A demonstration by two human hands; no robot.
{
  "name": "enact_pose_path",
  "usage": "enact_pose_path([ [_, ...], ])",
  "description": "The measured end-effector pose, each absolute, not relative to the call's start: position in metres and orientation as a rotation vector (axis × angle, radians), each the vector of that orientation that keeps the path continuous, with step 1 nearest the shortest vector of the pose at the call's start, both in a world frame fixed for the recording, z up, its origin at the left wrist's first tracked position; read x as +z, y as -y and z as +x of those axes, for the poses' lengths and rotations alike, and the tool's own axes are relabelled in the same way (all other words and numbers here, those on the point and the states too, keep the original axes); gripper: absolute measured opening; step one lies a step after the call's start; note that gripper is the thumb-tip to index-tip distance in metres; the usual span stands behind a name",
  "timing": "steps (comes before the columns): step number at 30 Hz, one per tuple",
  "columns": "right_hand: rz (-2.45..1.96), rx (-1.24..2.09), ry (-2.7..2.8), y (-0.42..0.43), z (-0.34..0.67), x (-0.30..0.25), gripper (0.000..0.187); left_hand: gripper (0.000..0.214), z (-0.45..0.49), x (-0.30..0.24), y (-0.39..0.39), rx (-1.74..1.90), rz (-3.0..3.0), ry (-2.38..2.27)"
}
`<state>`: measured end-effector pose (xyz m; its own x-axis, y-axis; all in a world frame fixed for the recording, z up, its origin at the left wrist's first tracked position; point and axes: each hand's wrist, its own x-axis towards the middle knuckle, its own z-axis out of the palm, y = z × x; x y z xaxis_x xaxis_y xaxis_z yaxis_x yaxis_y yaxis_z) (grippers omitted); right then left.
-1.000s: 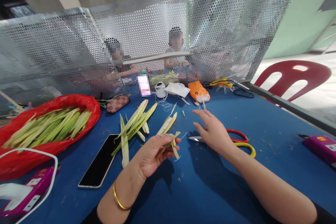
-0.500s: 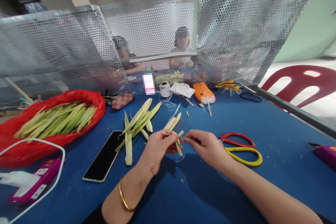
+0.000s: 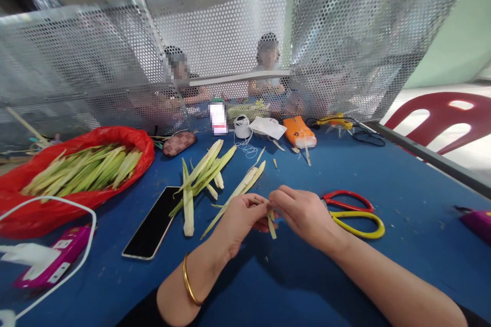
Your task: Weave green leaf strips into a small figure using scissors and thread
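Note:
My left hand (image 3: 241,217) and my right hand (image 3: 303,213) meet over the blue table (image 3: 345,265), both pinching a small piece of pale green leaf strip (image 3: 270,224) whose end hangs down between them. A gold bangle (image 3: 188,283) circles my left wrist. Loose leaf strips (image 3: 203,173) lie on the table just beyond my left hand. Red and yellow scissors (image 3: 355,212) rest right behind my right hand.
A red bag of leaf strips (image 3: 76,173) sits at the left, a phone (image 3: 153,222) lies face up near it, and a pink power strip (image 3: 53,263) with white cable is at the near left. Thread spool (image 3: 241,126), orange box (image 3: 299,133), glue gun (image 3: 333,121) line the mesh screen. Two people sit behind it.
My right hand came back from over the table and joined my left hand on the leaf strip. Both hands now sit closer together.

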<state>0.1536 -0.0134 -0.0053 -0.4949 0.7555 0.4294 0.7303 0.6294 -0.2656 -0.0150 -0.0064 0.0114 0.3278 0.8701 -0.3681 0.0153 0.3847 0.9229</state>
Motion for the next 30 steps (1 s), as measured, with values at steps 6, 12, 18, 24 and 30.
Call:
enact_pose_path([
  [6, -1.248, 0.313, 2.095, 0.013, 0.148, -0.011, 0.023, 0.014, -0.013, 0.013, 0.009, 0.716, 1.003, -1.065],
  [12, -1.28, 0.545, 1.918, 0.014, 0.145, -0.008, 0.023, 0.018, -0.012, 0.009, 0.009, 0.754, 1.096, -1.069],
  [18, -1.364, 1.053, 1.583, 0.01, 0.143, -0.003, 0.023, 0.004, -0.012, 0.008, 0.013, 0.857, 1.584, -1.165],
  [24, -1.249, 1.47, 1.291, 0.005, 0.143, -0.004, 0.026, 0.013, -0.014, 0.006, 0.018, 0.996, 2.051, -1.196],
  [30, -1.25, 1.664, 1.214, 0.003, 0.143, -0.007, 0.024, 0.006, -0.012, 0.009, 0.01, 0.987, 1.503, -1.22],
])
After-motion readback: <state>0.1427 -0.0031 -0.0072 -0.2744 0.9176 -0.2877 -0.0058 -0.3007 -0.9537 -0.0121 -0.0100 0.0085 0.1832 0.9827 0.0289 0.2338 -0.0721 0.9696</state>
